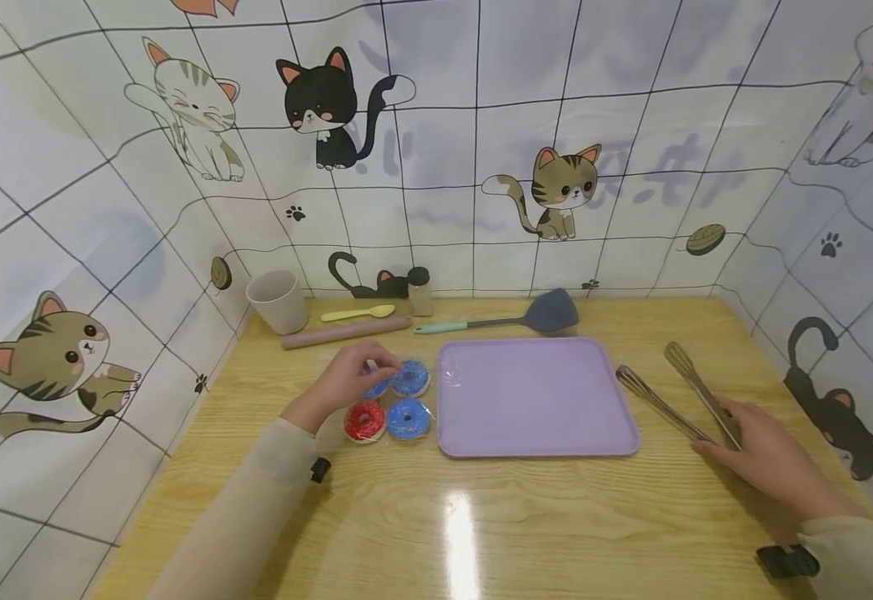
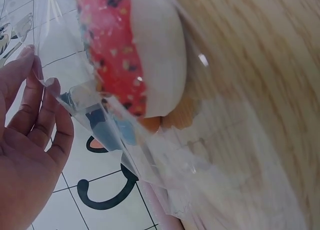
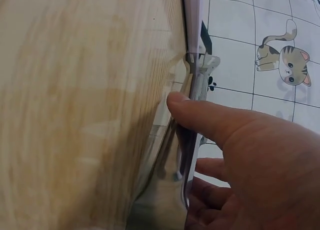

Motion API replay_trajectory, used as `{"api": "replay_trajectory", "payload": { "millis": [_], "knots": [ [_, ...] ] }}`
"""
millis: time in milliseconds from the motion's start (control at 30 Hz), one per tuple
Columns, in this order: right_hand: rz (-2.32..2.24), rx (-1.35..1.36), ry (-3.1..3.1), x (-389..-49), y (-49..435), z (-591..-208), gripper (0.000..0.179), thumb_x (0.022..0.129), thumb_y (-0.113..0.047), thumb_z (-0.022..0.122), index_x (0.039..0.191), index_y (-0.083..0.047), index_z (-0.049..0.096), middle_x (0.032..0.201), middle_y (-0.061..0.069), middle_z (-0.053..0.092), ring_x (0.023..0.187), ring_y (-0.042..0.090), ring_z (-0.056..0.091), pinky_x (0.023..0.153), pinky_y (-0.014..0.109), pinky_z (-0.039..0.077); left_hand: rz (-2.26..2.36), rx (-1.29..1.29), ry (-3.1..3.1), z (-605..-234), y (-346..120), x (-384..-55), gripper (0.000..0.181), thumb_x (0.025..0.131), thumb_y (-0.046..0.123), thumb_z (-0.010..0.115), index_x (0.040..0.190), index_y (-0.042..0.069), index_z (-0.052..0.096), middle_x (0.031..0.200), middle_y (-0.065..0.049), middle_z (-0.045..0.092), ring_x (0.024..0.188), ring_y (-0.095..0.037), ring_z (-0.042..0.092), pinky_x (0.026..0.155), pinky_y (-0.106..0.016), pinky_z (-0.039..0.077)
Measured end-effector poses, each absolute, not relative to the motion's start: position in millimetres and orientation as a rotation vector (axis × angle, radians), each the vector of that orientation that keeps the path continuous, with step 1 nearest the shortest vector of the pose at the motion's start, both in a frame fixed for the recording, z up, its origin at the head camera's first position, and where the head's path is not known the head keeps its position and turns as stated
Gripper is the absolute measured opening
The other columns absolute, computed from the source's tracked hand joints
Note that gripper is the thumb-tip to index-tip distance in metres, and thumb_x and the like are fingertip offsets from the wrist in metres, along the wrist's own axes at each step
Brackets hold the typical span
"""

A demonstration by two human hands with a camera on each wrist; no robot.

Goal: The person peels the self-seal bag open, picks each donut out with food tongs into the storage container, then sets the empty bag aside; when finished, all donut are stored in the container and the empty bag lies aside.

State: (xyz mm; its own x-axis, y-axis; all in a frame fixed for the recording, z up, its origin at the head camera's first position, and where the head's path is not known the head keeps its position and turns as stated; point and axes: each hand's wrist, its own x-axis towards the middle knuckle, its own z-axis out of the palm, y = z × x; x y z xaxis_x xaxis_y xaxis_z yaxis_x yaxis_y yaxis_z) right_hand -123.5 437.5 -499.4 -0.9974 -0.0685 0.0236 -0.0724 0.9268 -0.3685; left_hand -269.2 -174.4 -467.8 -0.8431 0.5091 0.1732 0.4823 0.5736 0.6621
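Observation:
In the head view my left hand (image 1: 348,377) is over a group of toy donuts, one red donut (image 1: 364,422) and three blue, one blue donut (image 1: 408,419) at the front right. Clear plastic wrap (image 2: 225,155) covers them, and the left wrist view shows my left thumb and fingertips pinching its edge. The red donut's side fills much of that view. On the right my right hand (image 1: 770,454) grips metal tongs (image 1: 694,382) near their hinge end, thumb along one arm. The tong arms are spread, tips pointing away, with nothing between them.
A lilac tray (image 1: 534,400) lies between the donuts and the tongs. Behind stand a beige cup (image 1: 278,302) and a black-lidded shaker (image 1: 419,293). A yellow spoon (image 1: 357,313), a rolling pin (image 1: 346,332) and a spatula (image 1: 549,313) lie along the back.

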Motion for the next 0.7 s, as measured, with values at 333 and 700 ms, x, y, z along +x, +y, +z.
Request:
{"api": "replay_trajectory", "payload": {
  "millis": [333, 700],
  "knots": [
    [0.647, 0.103, -2.99, -121.5, 432.5, -499.7, 0.078, 0.095, -0.036, 0.076, 0.143, 0.016, 0.045, 0.132, 0.045, 0.051, 0.112, 0.061, 0.052, 0.085, 0.07, 0.044, 1.12, 0.846, 2.75, -466.7, -173.8, -268.0, 0.012, 0.1, 0.017, 0.07, 0.107, 0.013, 0.079, 0.1, 0.005, 0.074, 0.094, -0.014, 0.064, 0.084, -0.036, 0.053],
    [0.6, 0.287, -2.774, -127.4, 402.3, -481.5, 0.064, 0.083, -0.013, 0.086, 0.136, 0.008, 0.058, 0.119, 0.035, 0.064, 0.103, 0.053, 0.06, 0.079, 0.065, 0.045, 1.151, 0.855, 2.738, -465.0, -172.2, -267.8, 0.012, 0.099, 0.016, 0.071, 0.107, 0.013, 0.079, 0.099, 0.003, 0.073, 0.094, -0.015, 0.064, 0.085, -0.039, 0.054]
  ]
}}
